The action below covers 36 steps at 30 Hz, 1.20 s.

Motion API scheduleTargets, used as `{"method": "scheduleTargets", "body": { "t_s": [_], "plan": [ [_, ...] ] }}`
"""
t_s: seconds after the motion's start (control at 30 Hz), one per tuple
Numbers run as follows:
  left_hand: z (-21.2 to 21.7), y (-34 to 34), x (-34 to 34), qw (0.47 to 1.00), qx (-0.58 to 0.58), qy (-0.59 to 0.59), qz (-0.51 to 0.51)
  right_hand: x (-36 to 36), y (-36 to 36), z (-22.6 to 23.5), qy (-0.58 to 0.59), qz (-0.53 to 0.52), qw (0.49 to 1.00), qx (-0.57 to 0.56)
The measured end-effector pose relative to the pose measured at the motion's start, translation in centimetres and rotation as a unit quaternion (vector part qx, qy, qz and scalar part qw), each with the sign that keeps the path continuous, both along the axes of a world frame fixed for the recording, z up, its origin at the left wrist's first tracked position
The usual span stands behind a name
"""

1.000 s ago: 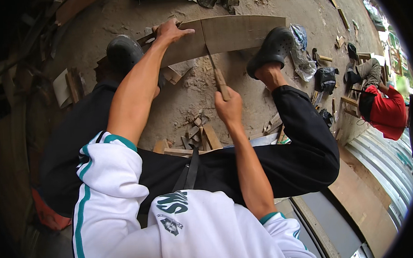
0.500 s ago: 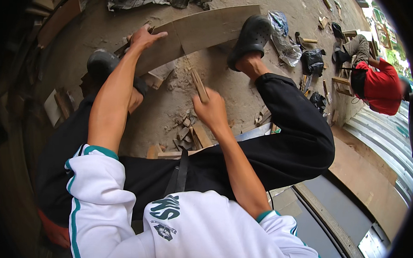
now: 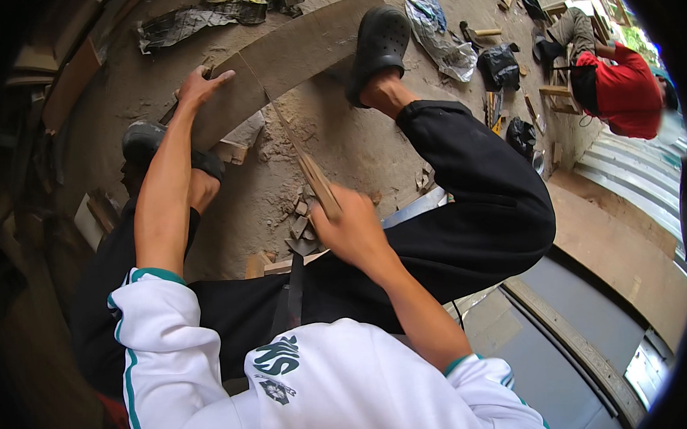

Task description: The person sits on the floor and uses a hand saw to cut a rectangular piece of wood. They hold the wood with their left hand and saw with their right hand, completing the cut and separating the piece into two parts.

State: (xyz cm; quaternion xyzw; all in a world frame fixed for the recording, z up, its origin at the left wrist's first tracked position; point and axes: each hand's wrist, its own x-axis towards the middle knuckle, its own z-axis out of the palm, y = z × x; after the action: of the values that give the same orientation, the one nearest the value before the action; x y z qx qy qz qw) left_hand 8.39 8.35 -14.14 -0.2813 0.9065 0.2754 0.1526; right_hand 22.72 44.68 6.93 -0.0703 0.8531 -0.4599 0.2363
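Note:
A long, thin wooden board (image 3: pixel 306 53) with a curved edge lies across in front of me, propped off the floor at its left part. My left hand (image 3: pixel 201 89) grips its left end, thumb stretched along the top and the other fingers partly hidden over the far edge. In my right hand (image 3: pixel 353 228) is a handsaw (image 3: pixel 316 179), its wooden handle inside my closed fist. The narrow blade runs forward and meets the board's near edge. From there a thin straight line crosses the board. My right foot, in a dark clog (image 3: pixel 382 48), presses on the board's right part.
Wood offcuts (image 3: pixel 301 220) lie on the dusty floor between my legs. Crumpled plastic (image 3: pixel 439 41), black bags (image 3: pixel 499 66) and tools are to the right. A person in red (image 3: pixel 625 91) sits farther right. Wood pieces (image 3: pixel 73 84) crowd the left side.
My right hand has drawn the saw back toward my body, so more blade shows between the handle and the board. My left hand keeps its hold while the whole view has shifted slightly.

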Motion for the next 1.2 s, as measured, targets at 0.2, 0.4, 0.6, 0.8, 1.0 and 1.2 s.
{"method": "scheduleTargets", "body": {
  "t_s": [0.2, 0.4, 0.6, 0.8, 1.0, 1.2],
  "plan": [
    [0.0, 2.0, -1.1, 1.0, 0.007, -0.007, -0.03, -3.1, -1.8, -10.3, 0.037, -0.025, 0.999, 0.016],
    [0.1, 0.4, -0.1, 0.999, -0.033, 0.007, -0.012, 0.7, 0.9, -1.4, 0.027, -0.002, 1.0, 0.004],
    [1.8, 3.0, -0.4, 1.0, -0.004, 0.023, -0.016, -4.3, -2.9, -9.4, 0.015, -0.022, 0.999, 0.036],
    [-0.1, 0.8, -0.1, 0.999, -0.046, 0.006, -0.011, 1.2, 1.7, -2.6, 0.036, 0.003, 0.999, -0.005],
    [0.5, 2.3, -0.3, 0.999, -0.021, 0.027, -0.024, -4.3, -1.7, -7.9, 0.017, -0.017, 0.999, 0.022],
    [1.8, 1.5, -0.1, 0.999, -0.042, -0.009, -0.029, 1.5, 0.9, -3.2, 0.04, -0.013, 0.999, -0.005]
  ]
}}
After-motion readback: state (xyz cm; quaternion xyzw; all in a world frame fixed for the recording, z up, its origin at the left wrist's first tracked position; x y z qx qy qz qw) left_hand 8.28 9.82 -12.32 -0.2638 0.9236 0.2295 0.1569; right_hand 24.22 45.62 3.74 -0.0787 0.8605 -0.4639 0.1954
